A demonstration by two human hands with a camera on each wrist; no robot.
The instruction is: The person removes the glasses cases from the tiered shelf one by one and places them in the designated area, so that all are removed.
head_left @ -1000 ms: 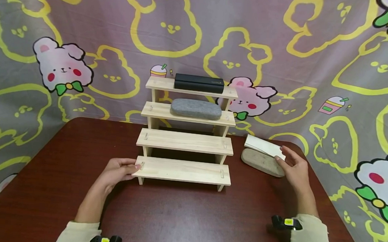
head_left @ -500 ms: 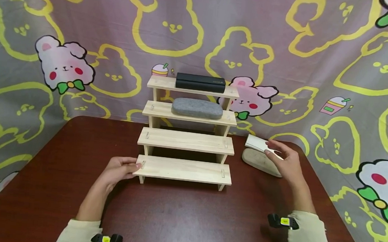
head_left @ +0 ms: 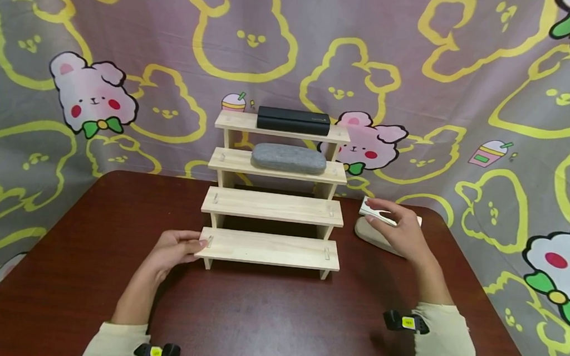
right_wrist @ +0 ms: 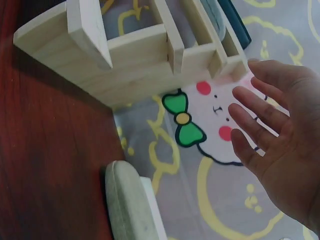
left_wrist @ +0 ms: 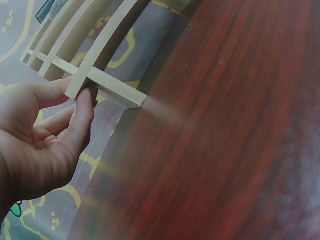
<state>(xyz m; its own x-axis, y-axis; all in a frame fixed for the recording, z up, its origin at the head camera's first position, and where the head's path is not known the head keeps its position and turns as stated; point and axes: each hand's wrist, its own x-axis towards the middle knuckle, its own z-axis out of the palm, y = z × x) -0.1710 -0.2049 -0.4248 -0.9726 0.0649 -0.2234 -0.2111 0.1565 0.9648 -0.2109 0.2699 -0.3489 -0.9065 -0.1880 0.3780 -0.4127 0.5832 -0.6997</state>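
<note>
A pale wooden tiered stand (head_left: 272,206) with several steps sits at the middle of the table. My left hand (head_left: 171,252) pinches the left end of its lowest step between thumb and fingers, as the left wrist view also shows. Fingers apart and with nothing in it, my right hand (head_left: 406,232) is above two cases right of the stand. A beige oblong glasses case (head_left: 377,236) lies in front of a flat white case (head_left: 367,207); the hand partly covers both in the head view. In the right wrist view the beige case (right_wrist: 125,200) lies below the spread fingers.
On the top step rests a black oblong case (head_left: 293,121). A grey fabric-like glasses case (head_left: 289,159) lies on the step below it. The dark red-brown table (head_left: 273,322) ends at a patterned cloth backdrop (head_left: 166,23) behind and to the sides.
My right hand has moved left and a little up, from the right end of the two cases toward the stand, with nothing in it. My left hand stays at the lowest step.
</note>
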